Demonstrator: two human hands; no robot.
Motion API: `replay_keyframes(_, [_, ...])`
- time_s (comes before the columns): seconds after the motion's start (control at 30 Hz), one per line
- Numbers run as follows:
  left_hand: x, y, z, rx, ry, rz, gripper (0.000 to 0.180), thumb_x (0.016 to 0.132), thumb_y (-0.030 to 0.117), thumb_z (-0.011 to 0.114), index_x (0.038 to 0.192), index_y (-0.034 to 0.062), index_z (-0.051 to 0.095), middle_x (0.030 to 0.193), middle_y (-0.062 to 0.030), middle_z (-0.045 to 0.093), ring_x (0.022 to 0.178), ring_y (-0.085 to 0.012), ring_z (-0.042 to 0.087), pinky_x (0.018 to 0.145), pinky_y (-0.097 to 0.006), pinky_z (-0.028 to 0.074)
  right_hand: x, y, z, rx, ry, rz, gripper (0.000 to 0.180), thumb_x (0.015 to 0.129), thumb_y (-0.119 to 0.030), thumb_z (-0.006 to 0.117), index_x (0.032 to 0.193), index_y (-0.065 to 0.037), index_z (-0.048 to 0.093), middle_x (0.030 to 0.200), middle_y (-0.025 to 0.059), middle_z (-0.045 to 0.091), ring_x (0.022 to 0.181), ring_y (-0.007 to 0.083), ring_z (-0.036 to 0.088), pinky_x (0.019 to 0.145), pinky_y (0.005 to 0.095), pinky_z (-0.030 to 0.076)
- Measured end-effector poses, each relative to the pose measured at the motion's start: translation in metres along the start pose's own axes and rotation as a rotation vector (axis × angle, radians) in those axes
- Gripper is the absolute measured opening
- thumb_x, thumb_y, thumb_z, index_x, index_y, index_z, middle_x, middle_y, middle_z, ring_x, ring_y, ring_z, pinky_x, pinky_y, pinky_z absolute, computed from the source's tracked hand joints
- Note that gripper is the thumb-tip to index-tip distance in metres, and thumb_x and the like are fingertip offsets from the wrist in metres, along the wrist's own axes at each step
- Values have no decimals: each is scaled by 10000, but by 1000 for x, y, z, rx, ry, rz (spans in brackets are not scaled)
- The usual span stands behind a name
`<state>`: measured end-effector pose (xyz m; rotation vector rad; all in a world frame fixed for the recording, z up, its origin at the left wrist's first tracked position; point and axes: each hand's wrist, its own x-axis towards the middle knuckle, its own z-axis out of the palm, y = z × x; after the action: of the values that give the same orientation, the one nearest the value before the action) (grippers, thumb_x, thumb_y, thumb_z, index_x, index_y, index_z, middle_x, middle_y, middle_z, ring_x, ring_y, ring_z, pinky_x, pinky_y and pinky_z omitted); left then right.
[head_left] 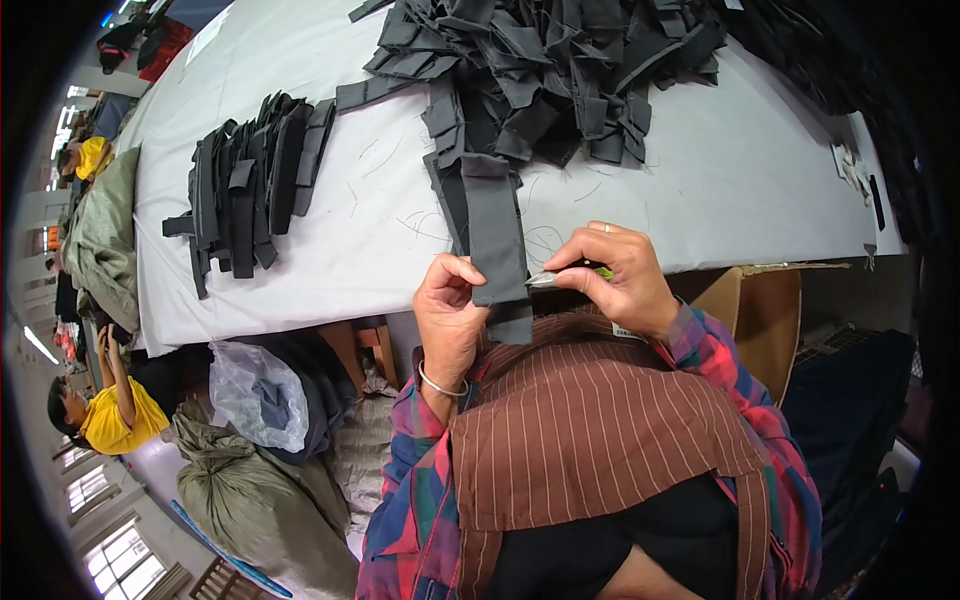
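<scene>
My left hand [448,308] pinches the lower end of a dark grey fabric strip [496,225] at the table's near edge. The strip's far end lies against a large heap of similar grey fabric pieces [545,75]. In my right hand [622,275] is a pair of thread snips [543,280], small metal blades with a bit of green showing between the fingers. The blade tips point left, close beside the strip's right edge; whether they touch it I cannot tell. Loose dark threads lie around the strip on the white table [340,270].
A bundle of grey strips [255,185] lies at the left of the table. Under the near edge stand a cardboard box [770,320] at right and a clear plastic bag [258,395] at left. A large sack [250,490] sits lower left; a co-worker in yellow [125,415] is beyond.
</scene>
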<state>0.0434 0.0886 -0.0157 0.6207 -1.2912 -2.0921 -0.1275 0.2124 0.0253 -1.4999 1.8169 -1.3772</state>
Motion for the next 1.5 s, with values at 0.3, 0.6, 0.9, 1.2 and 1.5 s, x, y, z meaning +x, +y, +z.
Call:
replay_keyframes(0.3, [0, 0, 4, 124, 32, 62, 249, 753, -125, 662, 869, 42, 519, 918, -17, 564, 866, -86, 568, 805, -224, 458, 2, -8, 15, -156, 24, -58, 165, 722, -158, 740, 818, -69, 640, 752, 48, 643, 672, 234, 601, 609, 317, 463])
replay_keyframes(0.6, [-2, -1, 5, 155, 22, 82, 234, 756, -115, 663, 861, 41, 523, 899, -9, 557, 852, -80, 556, 795, -218, 452, 2, -7, 21, -110, 31, -70, 111, 738, -96, 714, 803, -39, 645, 721, 72, 631, 642, 250, 571, 577, 329, 436])
replay_keyframes(0.9, [0, -2, 6, 592, 19, 337, 244, 699, -86, 650, 880, 29, 533, 981, -65, 563, 933, -138, 556, 857, -268, 446, 23, 9, 22, 462, -196, 461, 106, 826, -35, 667, 906, -13, 600, 813, 19, 620, 738, 59, 555, 636, 213, 427])
replay_keyframes(1.2, [-3, -13, -8, -24, 141, -160, 141, 930, 41, 529, 1069, 17, 535, 987, -45, 602, 905, -102, 572, 808, -214, 455, 6, -6, 38, -41, -57, -131, 307, 561, 103, 598, 802, -79, 645, 694, 47, 611, 628, 219, 612, 532, 298, 464])
replay_keyframes(1.5, [-5, -2, 5, -134, 15, -123, 238, 882, 22, 576, 1103, 3, 492, 1078, -79, 562, 975, -119, 552, 868, -259, 448, 3, -10, 25, -118, -79, -112, 229, 635, -63, 706, 852, -119, 658, 740, 28, 634, 658, 210, 609, 594, 320, 477])
